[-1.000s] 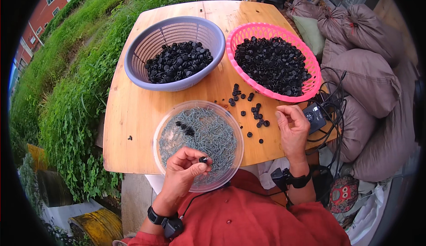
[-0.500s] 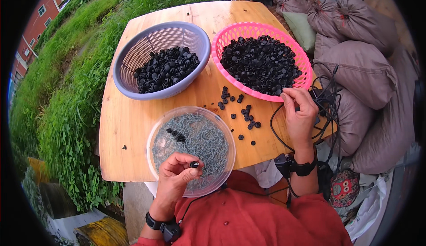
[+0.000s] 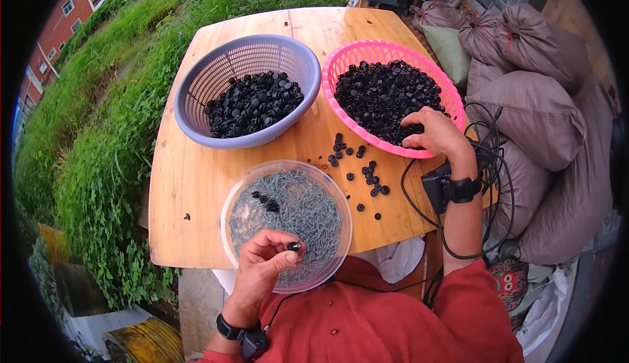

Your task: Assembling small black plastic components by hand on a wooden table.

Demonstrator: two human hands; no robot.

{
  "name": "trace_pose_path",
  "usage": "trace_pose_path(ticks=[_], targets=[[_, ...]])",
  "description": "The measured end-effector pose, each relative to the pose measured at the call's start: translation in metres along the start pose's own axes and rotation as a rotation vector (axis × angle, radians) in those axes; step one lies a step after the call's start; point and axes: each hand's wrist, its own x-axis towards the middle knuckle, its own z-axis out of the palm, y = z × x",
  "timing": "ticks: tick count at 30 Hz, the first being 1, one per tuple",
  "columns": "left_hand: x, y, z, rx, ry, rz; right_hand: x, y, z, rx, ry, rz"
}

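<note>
My left hand (image 3: 267, 261) is closed in a pinch on a small black plastic cap (image 3: 293, 246) with a pale metal spot. It hovers over a round clear tub (image 3: 230, 245) of grey screws (image 3: 301, 209), where a few black pieces (image 3: 266, 202) lie on top. My right hand (image 3: 436, 132) reaches over the near right rim of a pink basket (image 3: 367, 138), its thumb and fingers apart above a heap of small black plastic parts (image 3: 386, 94). Whether the fingertips touch the parts, I cannot tell.
A grey-purple basket (image 3: 196, 127) of black caps (image 3: 255, 104) stands at the left of the wooden table (image 3: 190, 212). Loose black rings (image 3: 371, 178) lie near the tub. Black cables (image 3: 488, 166) hang by my right arm; stuffed sacks (image 3: 531, 111) are piled beyond the right edge.
My right hand has moved from the pink basket's near rim up and inward over the black parts, and its fingers have spread. The left hand stays over the tub, still pinching the cap.
</note>
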Motion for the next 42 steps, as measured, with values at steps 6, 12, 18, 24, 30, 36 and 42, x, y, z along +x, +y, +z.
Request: trace_pose_path(ticks=[6, 12, 18, 24, 30, 36, 42], targets=[[-0.002, 0.002, 0.000, 0.016, 0.027, -0.020, 0.012, 0.006, 0.004, 0.014, -0.077, -0.088], [-0.009, 0.000, -0.003, 0.008, 0.058, -0.047, 0.013, 0.003, 0.011, 0.046, 0.115, -0.108], [-0.024, 0.012, -0.015, 0.078, 0.168, 0.043, -0.002, -0.007, 0.004, 0.129, 0.412, -0.248], [-0.051, 0.022, -0.044, 0.165, 0.465, 0.158, -0.051, -0.084, -0.001, 0.298, 0.329, -0.628], [-0.080, 0.008, -0.055, 0.141, 0.677, 0.098, -0.046, -0.089, 0.072, 0.169, 0.177, -0.623], [-0.100, 0.004, -0.051, 0.148, 0.623, 0.031, -0.044, -0.087, 0.099, 0.086, 0.140, -0.528], [-0.086, 0.018, -0.043, 0.054, 0.478, 0.050, -0.046, -0.085, 0.102, 0.201, 0.152, -0.564]])
